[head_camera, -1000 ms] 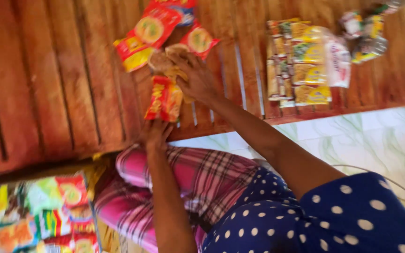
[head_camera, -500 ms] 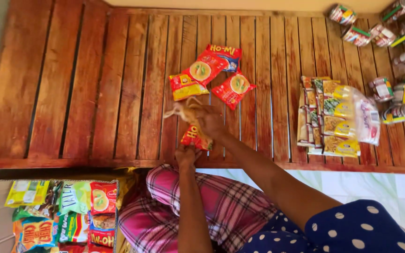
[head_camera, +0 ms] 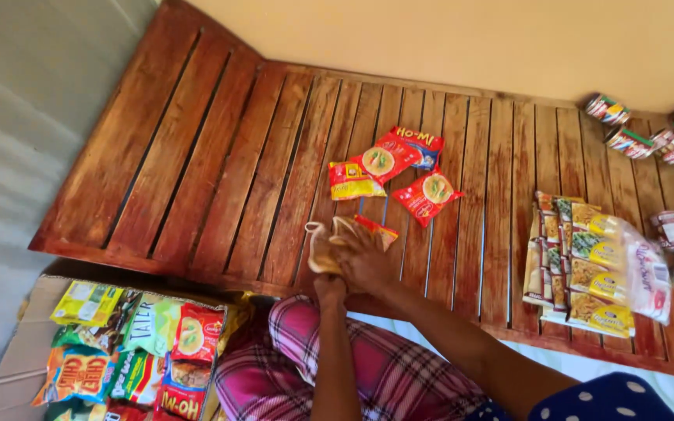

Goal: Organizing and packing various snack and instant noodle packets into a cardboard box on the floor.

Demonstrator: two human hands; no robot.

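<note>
Both hands meet at the near edge of the slatted wooden platform. The right hand lies on top, fingers closed over a small red-and-yellow snack packet and a pale, crumpled wrapper; the left hand sits beneath, mostly hidden, so whether it is closed cannot be told. The packet appears light, thin and crinkly, likely slippery film with brittle contents; a hold at the sealed end or flat across the face seems safer than squeezing the middle. Just beyond lie four similar loose packets; a bundled stack of packets and several cans sit to the right.
</note>
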